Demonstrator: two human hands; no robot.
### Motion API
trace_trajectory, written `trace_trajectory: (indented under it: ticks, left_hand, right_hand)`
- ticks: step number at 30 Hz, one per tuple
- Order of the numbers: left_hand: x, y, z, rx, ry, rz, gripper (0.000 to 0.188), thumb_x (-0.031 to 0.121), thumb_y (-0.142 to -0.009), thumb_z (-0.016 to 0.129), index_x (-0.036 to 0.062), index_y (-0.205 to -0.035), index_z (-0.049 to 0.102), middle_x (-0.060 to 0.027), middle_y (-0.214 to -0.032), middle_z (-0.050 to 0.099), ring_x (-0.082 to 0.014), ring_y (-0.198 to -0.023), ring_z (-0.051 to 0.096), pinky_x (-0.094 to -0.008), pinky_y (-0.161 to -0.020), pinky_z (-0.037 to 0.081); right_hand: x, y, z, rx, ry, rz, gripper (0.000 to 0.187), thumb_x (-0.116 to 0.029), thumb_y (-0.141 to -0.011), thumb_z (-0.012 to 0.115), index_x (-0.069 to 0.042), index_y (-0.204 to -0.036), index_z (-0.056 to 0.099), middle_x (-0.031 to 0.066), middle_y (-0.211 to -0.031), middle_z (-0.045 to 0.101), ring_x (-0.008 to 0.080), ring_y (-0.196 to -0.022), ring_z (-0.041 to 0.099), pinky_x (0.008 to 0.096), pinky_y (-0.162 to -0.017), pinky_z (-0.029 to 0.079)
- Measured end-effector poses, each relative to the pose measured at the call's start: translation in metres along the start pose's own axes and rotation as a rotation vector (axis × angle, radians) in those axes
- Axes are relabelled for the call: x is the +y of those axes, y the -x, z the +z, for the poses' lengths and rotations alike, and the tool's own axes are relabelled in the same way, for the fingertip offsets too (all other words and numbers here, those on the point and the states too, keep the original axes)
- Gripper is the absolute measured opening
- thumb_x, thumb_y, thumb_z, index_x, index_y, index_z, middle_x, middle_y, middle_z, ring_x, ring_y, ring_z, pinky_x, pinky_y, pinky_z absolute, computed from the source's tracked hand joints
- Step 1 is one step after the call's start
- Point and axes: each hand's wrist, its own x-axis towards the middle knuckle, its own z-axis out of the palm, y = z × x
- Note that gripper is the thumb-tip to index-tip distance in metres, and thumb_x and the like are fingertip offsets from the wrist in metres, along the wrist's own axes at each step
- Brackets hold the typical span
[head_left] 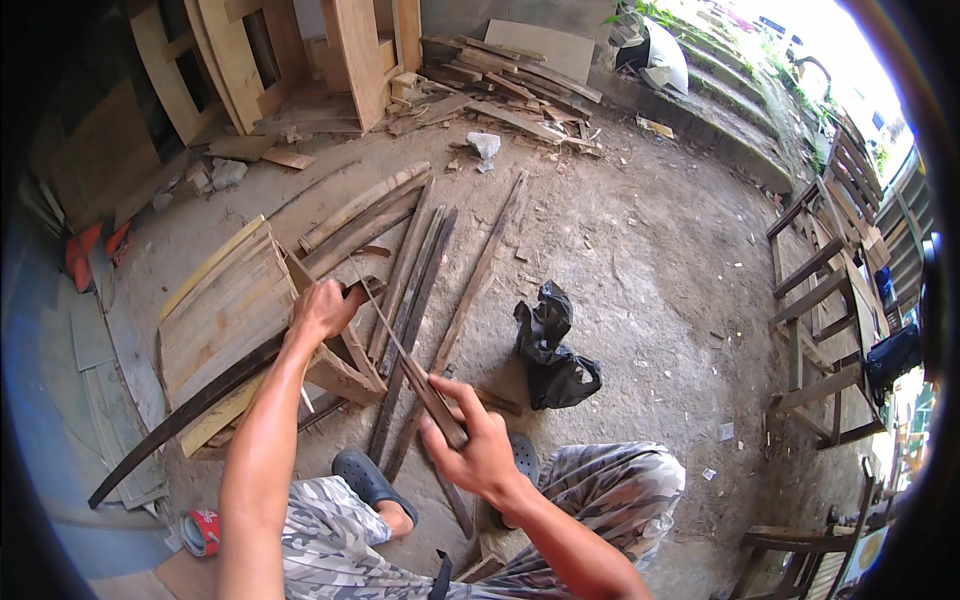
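Observation:
My left hand (pixel 325 308) is closed around the upper end of a long, dark, bent wooden strip (pixel 195 418), whose other end reaches down to the lower left. In my right hand (pixel 472 440) is a long thin-bladed knife (pixel 437 410), gripped by its brown wooden handle. Its blade points up and away, crossing close to the strip's end beside my left fingers; whether the two touch I cannot tell. Under the strip stands a low pale wooden block of slats (pixel 225 310). Several dark wooden strips (pixel 480 265) lie on the ground beyond and between my hands.
A black plastic bag (pixel 555 350) lies right of my right hand. A red can (pixel 200 533) sits at lower left. Scrap wood (pixel 510 90) is piled at the back near a grey stone (pixel 484 146). Wooden frames (pixel 815 300) line the right side; steps (pixel 730 95) rise behind.

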Motion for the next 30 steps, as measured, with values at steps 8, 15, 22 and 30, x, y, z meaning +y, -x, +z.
trace_trajectory:
  ticks: [8,15,22,30]
  left_hand:
    - [0.001,0.002,-0.003,-0.009,0.049,-0.017,0.073,0.064,-0.092,0.048,0.0004,-0.059,0.062,-0.0197,-0.056,0.059,-0.0304,-0.054,0.059,-0.0500,-0.058,0.048]
    - [0.011,0.007,-0.011,-0.041,0.082,-0.006,0.066,0.060,-0.093,0.049,0.0077,-0.053,0.053,-0.0053,-0.048,0.047,-0.0221,-0.047,0.047,-0.0457,-0.050,0.042]
    - [0.003,0.004,-0.007,-0.008,0.063,-0.020,0.073,0.070,-0.092,0.047,0.0086,-0.053,0.052,-0.0069,-0.049,0.048,-0.0226,-0.047,0.047,-0.0469,-0.050,0.043]
    - [0.005,0.007,-0.004,-0.082,0.156,-0.080,0.064,0.062,-0.095,0.046,0.0136,-0.053,0.046,-0.0006,-0.049,0.044,-0.0174,-0.046,0.040,-0.0425,-0.046,0.036]
  right_hand:
    - [0.001,0.005,0.007,-0.002,-0.007,0.076,0.051,-0.016,-0.090,0.067,-0.009,-0.137,0.049,0.0210,-0.086,0.074,0.0334,-0.074,0.074,0.0368,-0.067,0.055]
    - [0.002,0.044,-0.007,0.053,0.040,0.085,0.051,-0.009,-0.089,0.067,-0.007,-0.137,0.051,0.0143,-0.085,0.076,0.0136,-0.068,0.071,0.0267,-0.064,0.052]
    - [0.006,-0.039,0.030,0.059,-0.003,0.040,0.047,-0.014,-0.092,0.066,-0.007,-0.136,0.051,0.0161,-0.086,0.076,0.0145,-0.069,0.071,0.0281,-0.063,0.051]
    - [-0.002,0.040,0.003,0.039,0.106,0.094,0.051,-0.009,-0.090,0.066,-0.006,-0.138,0.049,0.0099,-0.072,0.072,0.0093,-0.060,0.064,0.0253,-0.059,0.048]
